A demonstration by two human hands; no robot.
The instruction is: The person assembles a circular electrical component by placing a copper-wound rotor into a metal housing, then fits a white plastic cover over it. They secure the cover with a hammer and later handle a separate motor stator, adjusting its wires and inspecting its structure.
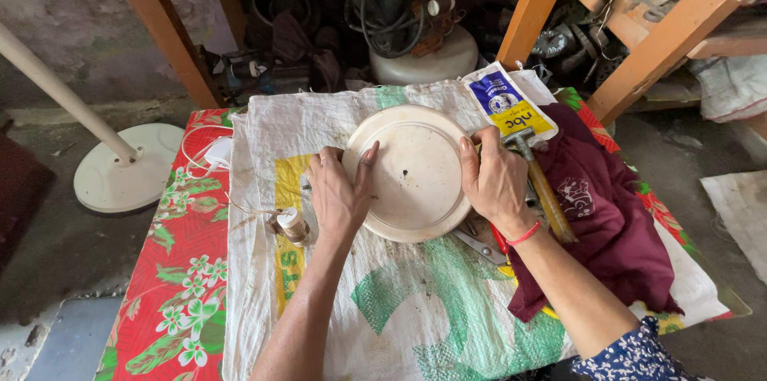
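A round cream-coloured disc, like a fan base cover (pixel 415 169), lies on a white woven sack (pixel 399 309) spread over a low table. My left hand (pixel 339 189) grips its left rim, thumb on top. On the opposite rim, my right hand (pixel 494 181) holds the disc, a red thread around the wrist. A hammer with a wooden handle (pixel 542 185) lies just right of my right hand. Metal pliers (pixel 479 241) stick out from under the disc near my right wrist. A small bottle with a white cap (pixel 292 225) stands left of my left hand.
A maroon cloth (pixel 611 213) lies on the table's right side, over a red floral cover (pixel 184 269). A blue, yellow and white packet (pixel 507 105) sits behind the disc. A white fan stand (pixel 128 165) rests on the floor at left. Orange wooden legs (pixel 164 25) and cluttered machine parts fill the back.
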